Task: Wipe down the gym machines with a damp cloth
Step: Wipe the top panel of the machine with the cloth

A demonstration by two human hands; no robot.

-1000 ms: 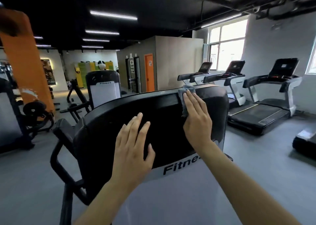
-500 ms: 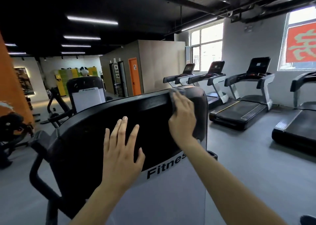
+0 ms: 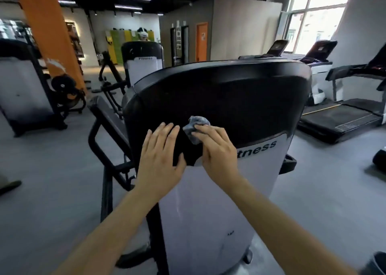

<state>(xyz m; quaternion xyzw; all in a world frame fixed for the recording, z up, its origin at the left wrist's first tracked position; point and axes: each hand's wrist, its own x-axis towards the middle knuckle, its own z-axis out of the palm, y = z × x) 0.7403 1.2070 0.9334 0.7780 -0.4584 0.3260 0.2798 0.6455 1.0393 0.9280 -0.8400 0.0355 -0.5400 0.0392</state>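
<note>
Body check: left hand (image 3: 160, 155) and right hand (image 3: 217, 149) both bare, nails short and unpainted, wrists uncovered, left forearm (image 3: 117, 222) and right forearm (image 3: 282, 222) bare all the way to the frame edge.

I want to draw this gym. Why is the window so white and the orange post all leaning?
Head view: daylight blows the window out to white; the wide-angle lens tilts the post near the picture's edge; the cloth looks slightly blurred.
</note>
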